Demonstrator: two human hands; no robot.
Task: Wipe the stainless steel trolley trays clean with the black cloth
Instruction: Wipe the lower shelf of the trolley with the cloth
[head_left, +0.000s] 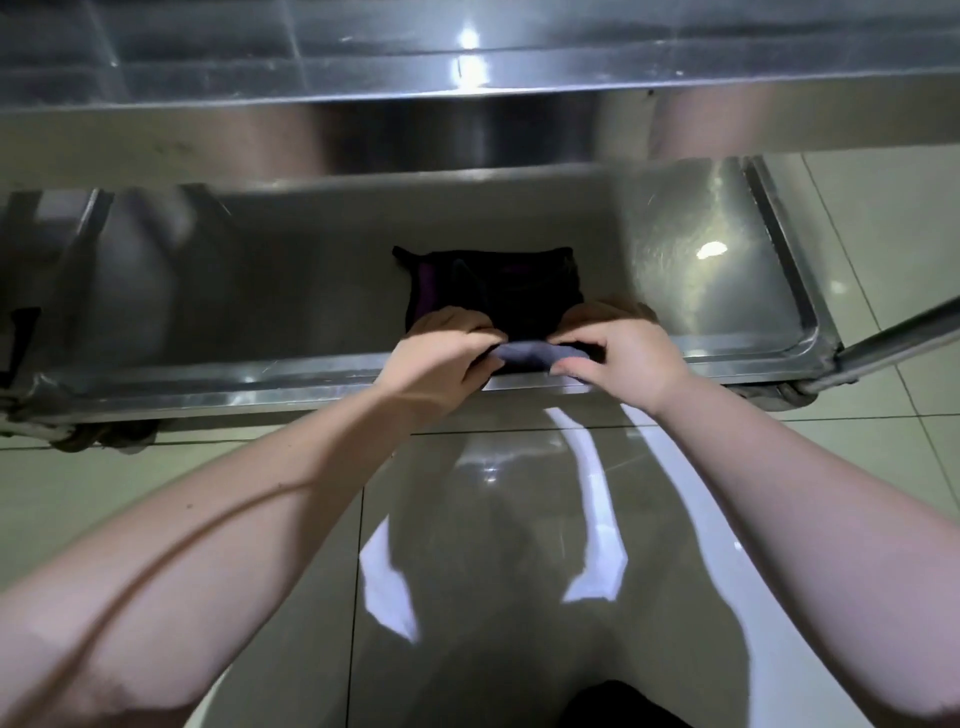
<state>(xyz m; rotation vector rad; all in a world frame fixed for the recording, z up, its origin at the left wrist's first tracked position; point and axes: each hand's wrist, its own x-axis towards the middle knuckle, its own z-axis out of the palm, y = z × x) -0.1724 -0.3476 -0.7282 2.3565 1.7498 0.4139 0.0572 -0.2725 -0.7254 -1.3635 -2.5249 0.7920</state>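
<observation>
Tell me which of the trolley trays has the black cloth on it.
The lower tray: the black cloth lies in it, the left hand and right hand gripping its near edge. The upper tray above shows only bare steel.

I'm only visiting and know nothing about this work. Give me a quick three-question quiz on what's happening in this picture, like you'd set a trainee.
1. True or false: the black cloth lies in the lower tray.
2. How many hands grip the cloth's near edge? A) none B) one C) both
3. Fill in: the floor is covered in glossy ___.
Key: 1 true. 2 C: the left hand and right hand both pinch it at the tray's near rim. 3 tiles.
</observation>
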